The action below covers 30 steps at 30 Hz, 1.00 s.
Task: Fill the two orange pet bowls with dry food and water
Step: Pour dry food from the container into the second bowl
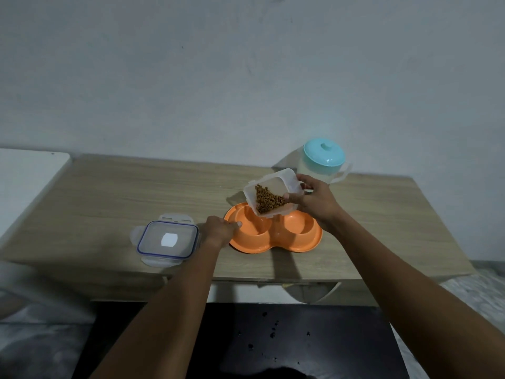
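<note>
The dry-food step is in hand. The right hand [314,199] grasps the open tub [272,191] by its far edge and tips it toward the camera over the left well of the feeder [273,247]. The kibble [266,201] has slid into the tub's low corner, right at the lip; none shows in either well yet, so I judge the pour is only starting. The left hand [222,228] rests on the feeder's rim at 9 o'clock with fingers curled over the edge, steadying it rather than lifting it.

The feeder, 2 orange bowls moulded as 1 piece, sits on the wooden table [109,192] near its front edge. The lid [168,239] lies flat just beside the left hand, at 9 o'clock from the feeder. The jug [323,160] stands capped at 1 o'clock, close behind the right hand.

Next move, as I read it: tilt the tub further while keeping the low corner over the left well, so kibble does not spill onto the table or into the right well, which should stay for water. Then the jug.

No brand or writing can be read; the lid shows a plain white patch with no legible text.
</note>
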{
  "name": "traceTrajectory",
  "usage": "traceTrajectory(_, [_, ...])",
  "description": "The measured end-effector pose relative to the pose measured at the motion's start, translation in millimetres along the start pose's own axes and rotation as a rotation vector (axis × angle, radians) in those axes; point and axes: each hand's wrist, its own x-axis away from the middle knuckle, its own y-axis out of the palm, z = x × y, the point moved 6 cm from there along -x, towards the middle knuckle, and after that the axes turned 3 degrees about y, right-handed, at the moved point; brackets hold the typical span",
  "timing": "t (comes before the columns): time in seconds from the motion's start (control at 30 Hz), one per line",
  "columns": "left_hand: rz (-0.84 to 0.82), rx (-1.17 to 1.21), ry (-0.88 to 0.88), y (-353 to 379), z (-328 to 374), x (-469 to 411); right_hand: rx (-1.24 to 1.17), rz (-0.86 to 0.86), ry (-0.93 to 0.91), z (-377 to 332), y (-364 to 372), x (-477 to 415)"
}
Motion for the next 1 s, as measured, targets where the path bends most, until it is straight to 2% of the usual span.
traceTrajectory(1.0, [0.002,-0.041,0.006,1,-3,-5,0.076,-0.024,-0.056,-12,3,4])
